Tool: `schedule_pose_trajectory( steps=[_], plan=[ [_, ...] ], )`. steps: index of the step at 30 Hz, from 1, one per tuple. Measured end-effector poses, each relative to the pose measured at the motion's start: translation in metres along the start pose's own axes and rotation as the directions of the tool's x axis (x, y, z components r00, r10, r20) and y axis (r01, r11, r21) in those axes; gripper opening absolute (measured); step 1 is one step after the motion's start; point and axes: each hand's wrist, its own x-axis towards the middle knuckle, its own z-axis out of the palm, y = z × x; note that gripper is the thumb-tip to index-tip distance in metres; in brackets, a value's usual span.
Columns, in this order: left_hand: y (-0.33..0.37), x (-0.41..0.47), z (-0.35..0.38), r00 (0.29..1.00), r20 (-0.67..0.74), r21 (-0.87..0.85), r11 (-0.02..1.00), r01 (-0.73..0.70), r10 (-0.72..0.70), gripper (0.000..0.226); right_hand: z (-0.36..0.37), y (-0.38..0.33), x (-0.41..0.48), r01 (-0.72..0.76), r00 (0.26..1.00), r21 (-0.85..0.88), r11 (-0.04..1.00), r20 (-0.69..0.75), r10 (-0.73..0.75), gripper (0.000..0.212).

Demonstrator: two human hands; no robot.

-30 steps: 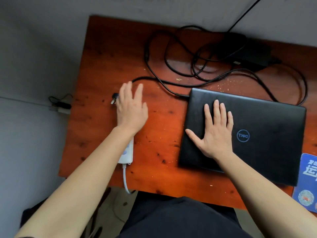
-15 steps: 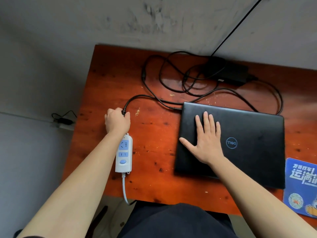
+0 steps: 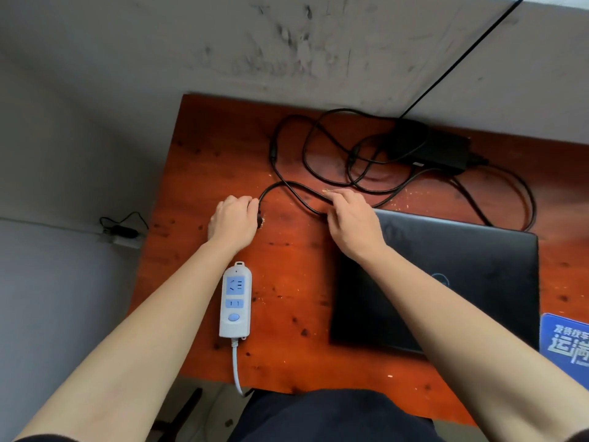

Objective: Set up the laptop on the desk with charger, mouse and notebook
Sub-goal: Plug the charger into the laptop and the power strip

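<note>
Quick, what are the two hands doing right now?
Left hand: closed, gripping the plug.
Right hand: closed, fingers curled round the charger cable.

The blue mat (image 3: 565,342) at the desk's right edge carries the only lettering that can be read: two large white Chinese characters, "运满", cut off by the frame's edge, and above them a smaller line of white characters too blurred to make out. On the lid of the black laptop (image 3: 478,266) only an arc of a blue ring logo (image 3: 441,278) shows beside the right forearm (image 3: 414,298), its letters hidden. The white power strip (image 3: 235,299) bears no legible print.
</note>
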Motion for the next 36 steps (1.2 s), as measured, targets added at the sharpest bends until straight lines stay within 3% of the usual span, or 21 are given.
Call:
schedule_pose_trajectory(
  steps=[4,7,10,13,15,19,26,31,34,36],
  plan=[
    [-0.003,0.02,-0.011,0.999,-0.013,-0.007,0.999,-0.048,0.048,0.044,0.009,-0.015,0.031,-0.004,0.992,-0.098,0.995,0.126,0.016,0.042],
    [0.008,0.033,-0.016,0.981,0.054,0.028,0.982,-0.188,0.186,0.05,0.017,-0.015,0.04,-0.087,0.985,-0.14,0.986,0.136,0.106,0.036],
    [0.024,0.042,-0.017,0.909,0.113,0.217,0.883,-0.416,0.4,0.066,0.017,-0.011,0.049,-0.122,0.973,-0.203,0.971,0.169,0.158,0.043],
    [0.034,0.053,-0.013,0.847,0.212,0.381,0.757,-0.531,0.488,0.072,0.011,-0.009,0.058,-0.072,0.981,-0.271,0.96,0.153,0.116,0.043],
    [0.038,0.057,-0.011,0.851,0.196,0.371,0.766,-0.525,0.488,0.059,0.004,-0.005,0.063,-0.074,0.985,-0.259,0.963,0.133,0.112,0.038],
    [0.037,0.056,-0.011,0.884,0.017,0.24,0.856,-0.458,0.468,0.027,-0.017,0.007,0.067,-0.106,0.99,-0.136,0.985,0.073,0.117,0.044],
    [0.033,0.039,-0.009,0.934,0.064,-0.065,0.935,-0.348,0.352,0.043,-0.052,0.007,0.068,-0.114,0.993,-0.25,0.961,-0.065,0.101,0.04],
    [0.037,0.027,-0.022,0.941,0.141,-0.013,0.951,-0.309,0.308,0.051,-0.084,-0.005,0.064,-0.021,0.991,-0.301,0.954,-0.131,-0.019,0.043],
    [0.043,0.017,-0.031,0.951,0.06,0.054,0.95,-0.308,0.305,0.043,-0.099,0.002,0.049,-0.138,0.984,-0.296,0.945,-0.152,0.096,0.04],
    [0.043,0.013,-0.036,0.972,0.003,0.061,0.97,-0.236,0.237,0.041,-0.109,0.009,0.041,-0.263,0.951,-0.194,0.945,-0.216,0.221,0.042]
  ],
)
